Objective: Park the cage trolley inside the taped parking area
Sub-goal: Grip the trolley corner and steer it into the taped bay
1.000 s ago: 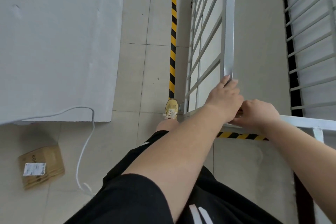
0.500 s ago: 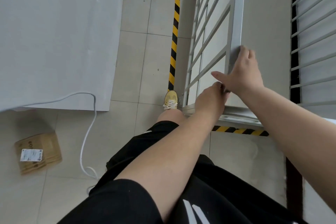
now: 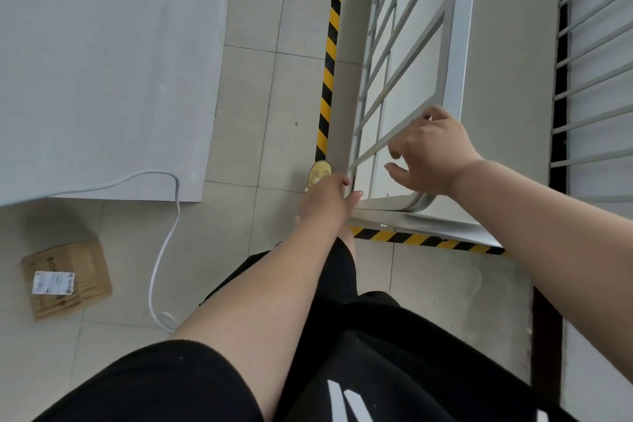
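The grey cage trolley (image 3: 507,86) stands ahead on the right, with barred sides and a flat base. Yellow-and-black floor tape (image 3: 329,55) runs along its left side, and another strip of tape (image 3: 421,239) lies under its near edge. My left hand (image 3: 323,200) is low at the trolley's near left corner; its fingertips touch the corner post and are loosely apart. My right hand (image 3: 433,156) hovers over the lower side bars with its fingers spread, holding nothing.
A large grey sheet (image 3: 102,62) covers the floor on the left, with a white cable (image 3: 164,250) trailing off it. A brown parcel (image 3: 65,277) lies at the lower left. My yellow shoe (image 3: 318,171) sits beside the tape. Another barred panel (image 3: 596,62) stands far right.
My right hand has come off the upright corner post and dropped toward the lower bars, fingers spread. My left hand has let go of the low bar and slid down to the corner.
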A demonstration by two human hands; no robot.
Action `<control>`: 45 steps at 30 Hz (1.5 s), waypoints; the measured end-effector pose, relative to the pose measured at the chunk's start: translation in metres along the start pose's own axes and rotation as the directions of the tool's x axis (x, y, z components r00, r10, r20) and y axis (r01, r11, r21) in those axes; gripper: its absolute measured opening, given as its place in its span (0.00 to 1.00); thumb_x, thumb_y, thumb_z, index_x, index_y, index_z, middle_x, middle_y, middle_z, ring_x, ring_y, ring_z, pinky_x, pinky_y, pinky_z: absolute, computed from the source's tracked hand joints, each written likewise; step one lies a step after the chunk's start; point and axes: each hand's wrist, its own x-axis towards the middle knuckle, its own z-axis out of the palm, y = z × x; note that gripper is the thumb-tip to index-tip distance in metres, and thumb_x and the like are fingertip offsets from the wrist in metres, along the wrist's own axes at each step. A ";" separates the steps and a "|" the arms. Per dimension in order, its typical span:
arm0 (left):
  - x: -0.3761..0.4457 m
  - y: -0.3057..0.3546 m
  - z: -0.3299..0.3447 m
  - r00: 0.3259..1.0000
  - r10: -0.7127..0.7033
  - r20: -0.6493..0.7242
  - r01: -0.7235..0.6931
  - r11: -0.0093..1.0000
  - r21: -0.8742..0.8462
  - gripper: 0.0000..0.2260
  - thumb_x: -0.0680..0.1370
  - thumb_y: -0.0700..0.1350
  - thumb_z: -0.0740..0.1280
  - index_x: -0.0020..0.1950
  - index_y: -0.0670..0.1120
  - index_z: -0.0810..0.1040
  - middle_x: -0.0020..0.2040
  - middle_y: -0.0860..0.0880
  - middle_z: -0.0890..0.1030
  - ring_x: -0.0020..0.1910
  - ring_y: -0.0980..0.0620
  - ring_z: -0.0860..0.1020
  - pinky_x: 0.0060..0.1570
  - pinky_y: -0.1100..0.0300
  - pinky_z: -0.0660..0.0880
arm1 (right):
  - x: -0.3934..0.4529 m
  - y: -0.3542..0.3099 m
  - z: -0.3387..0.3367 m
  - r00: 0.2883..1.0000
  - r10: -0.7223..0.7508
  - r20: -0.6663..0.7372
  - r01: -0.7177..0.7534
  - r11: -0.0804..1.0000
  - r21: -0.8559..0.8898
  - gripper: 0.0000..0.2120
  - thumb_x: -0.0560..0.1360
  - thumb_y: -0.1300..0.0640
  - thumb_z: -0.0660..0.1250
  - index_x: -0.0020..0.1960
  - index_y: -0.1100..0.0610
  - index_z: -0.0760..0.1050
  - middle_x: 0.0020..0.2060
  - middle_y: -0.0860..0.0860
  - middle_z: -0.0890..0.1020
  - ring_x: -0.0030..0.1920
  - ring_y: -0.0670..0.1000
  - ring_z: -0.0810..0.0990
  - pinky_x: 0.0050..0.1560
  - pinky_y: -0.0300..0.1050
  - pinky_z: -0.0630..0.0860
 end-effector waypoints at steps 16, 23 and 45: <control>-0.024 0.063 0.012 0.902 0.276 0.332 -0.224 0.957 -0.187 0.11 0.76 0.46 0.66 0.55 0.41 0.76 0.53 0.43 0.80 0.50 0.46 0.76 0.55 0.52 0.74 | -0.003 0.000 0.023 0.947 0.033 -0.320 0.022 0.986 0.165 0.15 0.64 0.54 0.49 0.31 0.58 0.72 0.24 0.49 0.79 0.26 0.55 0.77 0.43 0.46 0.67; -0.016 0.074 0.017 0.906 0.312 0.287 -0.293 0.950 -0.106 0.15 0.79 0.49 0.63 0.61 0.41 0.76 0.57 0.42 0.81 0.54 0.42 0.79 0.51 0.54 0.74 | -0.001 0.016 0.028 0.933 0.039 -0.359 0.017 0.988 0.152 0.15 0.65 0.55 0.49 0.29 0.58 0.71 0.22 0.50 0.78 0.24 0.55 0.76 0.43 0.48 0.72; 0.001 0.073 0.013 0.901 0.346 0.260 -0.359 0.933 0.001 0.15 0.78 0.51 0.62 0.56 0.41 0.77 0.52 0.42 0.82 0.50 0.43 0.78 0.43 0.58 0.68 | 0.009 0.023 0.033 0.901 0.012 -0.434 0.042 0.993 0.115 0.12 0.67 0.58 0.49 0.27 0.55 0.64 0.18 0.50 0.73 0.21 0.52 0.64 0.42 0.47 0.71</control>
